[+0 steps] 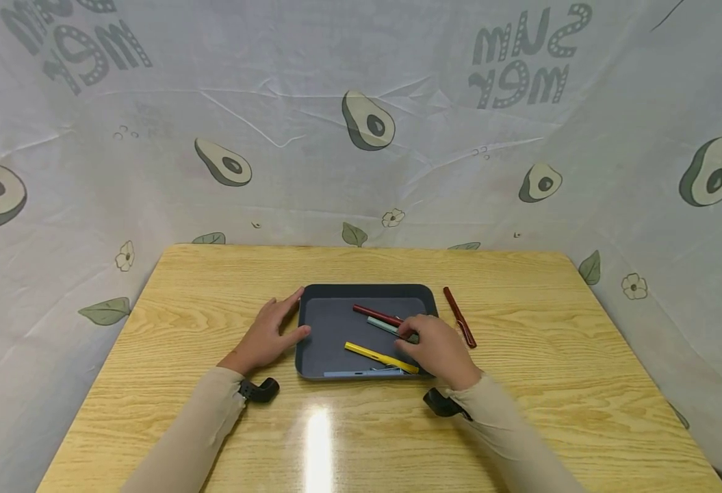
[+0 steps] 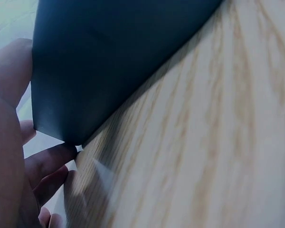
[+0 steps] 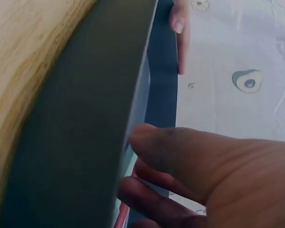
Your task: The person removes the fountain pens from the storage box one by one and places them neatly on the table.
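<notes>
A dark grey tray (image 1: 330, 329) lies on the table, with several pens in it. My left hand (image 1: 269, 335) rests against its left side, fingers straight along the wall and thumb at the rim. Inside the tray, my right hand (image 1: 437, 346) pinches a pale green pen (image 1: 380, 324) near its right end, which the fingers partly cover. A dark red pen (image 1: 369, 311) lies just behind it. Closer to the front are a yellow pen (image 1: 373, 354) and a light blue pen (image 1: 348, 374) along the front wall. In the right wrist view, the tray wall (image 3: 85, 114) hides much of the fingertips' work.
Another dark red pen (image 1: 458, 315) lies on the wooden table (image 1: 539, 322), right of the tray. A white cloth (image 1: 311, 178) with avocado prints hangs behind the table's far edge and along its sides.
</notes>
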{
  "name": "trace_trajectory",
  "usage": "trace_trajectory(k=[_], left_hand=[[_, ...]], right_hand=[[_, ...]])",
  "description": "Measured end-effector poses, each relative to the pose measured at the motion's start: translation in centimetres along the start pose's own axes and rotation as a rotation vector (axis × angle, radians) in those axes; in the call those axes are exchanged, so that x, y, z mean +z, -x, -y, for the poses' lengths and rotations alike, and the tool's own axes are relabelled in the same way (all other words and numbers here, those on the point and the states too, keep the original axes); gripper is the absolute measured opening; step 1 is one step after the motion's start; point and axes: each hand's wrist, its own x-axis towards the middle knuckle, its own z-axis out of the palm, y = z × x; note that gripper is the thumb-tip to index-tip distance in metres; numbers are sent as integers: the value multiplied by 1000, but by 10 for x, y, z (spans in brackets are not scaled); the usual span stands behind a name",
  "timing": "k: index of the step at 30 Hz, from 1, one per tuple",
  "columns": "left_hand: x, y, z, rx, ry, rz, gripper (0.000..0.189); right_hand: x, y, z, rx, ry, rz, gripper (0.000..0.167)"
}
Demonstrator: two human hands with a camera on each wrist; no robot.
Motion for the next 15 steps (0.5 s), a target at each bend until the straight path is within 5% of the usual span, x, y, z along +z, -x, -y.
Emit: trace_trajectory(k=[7,15], left_hand=[[0,0,0,-2,2,4,83],[0,-1,2,27,-10,-2,83]], right_hand=[[8,0,8,13,-30,138,6],[8,1,9,-4,-17,169,5]])
